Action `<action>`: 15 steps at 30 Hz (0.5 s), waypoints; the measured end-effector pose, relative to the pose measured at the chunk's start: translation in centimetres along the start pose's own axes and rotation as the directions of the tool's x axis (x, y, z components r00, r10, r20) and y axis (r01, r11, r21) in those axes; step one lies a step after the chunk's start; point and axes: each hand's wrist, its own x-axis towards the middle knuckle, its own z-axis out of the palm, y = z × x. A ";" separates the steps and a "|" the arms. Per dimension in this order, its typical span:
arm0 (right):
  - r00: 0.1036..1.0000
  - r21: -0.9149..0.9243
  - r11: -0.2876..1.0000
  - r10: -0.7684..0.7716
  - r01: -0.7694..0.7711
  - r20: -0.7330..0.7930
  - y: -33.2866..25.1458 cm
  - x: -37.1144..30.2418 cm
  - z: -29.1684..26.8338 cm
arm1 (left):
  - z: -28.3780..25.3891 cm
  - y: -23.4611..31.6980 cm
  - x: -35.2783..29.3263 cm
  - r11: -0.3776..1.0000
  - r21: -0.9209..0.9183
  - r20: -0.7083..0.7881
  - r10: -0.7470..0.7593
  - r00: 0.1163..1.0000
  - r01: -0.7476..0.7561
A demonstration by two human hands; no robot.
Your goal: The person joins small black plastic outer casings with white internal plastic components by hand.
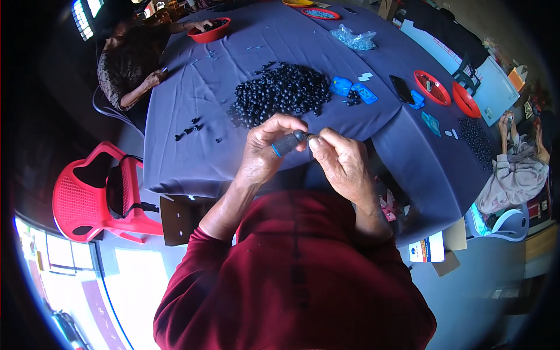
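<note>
In front of my chest, at the table's near edge, both hands meet. My left hand (261, 150) is closed, and a dark grey finger cover (285, 144) with a blue rim sits on its thumb. At its fingertips I grip a small black round part (300, 135). My right hand (345, 162) pinches thumb against forefinger right beside that part; what lies in the pinch is too small to make out. Just beyond my hands lies a large heap of small black round parts (280, 90). A few loose black parts (189, 129) lie left of it.
A dark grey cloth (186, 157) covers the table. Right of the heap are blue plastic pieces (364, 93), a phone (401, 88) and red trays (432, 87). A clear bag (354, 39) and a red bowl (208, 34) lie farther off. People sit at both sides; a red chair (87, 195) stands left.
</note>
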 end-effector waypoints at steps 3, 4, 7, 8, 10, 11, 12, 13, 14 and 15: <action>1.000 -0.041 0.999 0.002 -0.002 0.005 -0.1 -0.1 -0.1 | 0.1 0.0 0.0 1.000 0.021 -0.006 -0.003 1.000 0.003; 0.999 -0.051 0.999 0.021 -0.019 0.050 -0.2 -0.1 -0.1 | 0.3 0.0 0.0 0.998 0.056 -0.006 0.006 1.000 -0.006; 0.997 -0.042 0.999 0.007 -0.004 0.080 -0.1 -0.3 0.2 | 0.3 -0.5 -0.2 0.998 0.049 0.021 0.034 0.999 -0.035; 0.998 -0.026 0.999 -0.029 0.030 0.059 -0.1 -0.2 0.4 | 0.3 -0.4 -0.1 0.999 0.035 0.019 0.036 0.999 -0.036; 0.998 0.003 0.999 -0.052 0.051 0.031 -0.2 -0.3 0.3 | 0.4 -0.3 -0.2 0.996 -0.082 0.036 0.022 0.999 -0.019; 1.000 0.182 0.983 0.015 -0.015 0.006 -0.9 -0.3 0.1 | 0.4 -0.4 -0.1 0.996 -0.081 0.035 0.023 0.999 -0.020; 0.999 0.252 0.968 0.014 -0.004 -0.038 -0.9 -0.2 0.0 | 0.3 -0.4 0.0 0.986 -0.165 0.059 0.011 0.998 -0.001; 0.997 0.320 0.947 0.017 0.010 -0.081 -0.7 -0.1 -0.2 | 0.3 -0.4 0.1 0.969 -0.247 0.084 0.001 0.996 0.020; 0.996 0.275 0.961 0.028 -0.004 -0.080 -0.4 -0.1 -0.6 | 0.4 -0.3 0.1 0.951 -0.308 0.089 -0.009 0.996 0.036; 0.996 0.275 0.962 0.025 -0.002 -0.080 -0.5 -0.1 -0.6 | 0.5 -0.2 0.1 0.951 -0.308 0.089 -0.007 0.996 0.034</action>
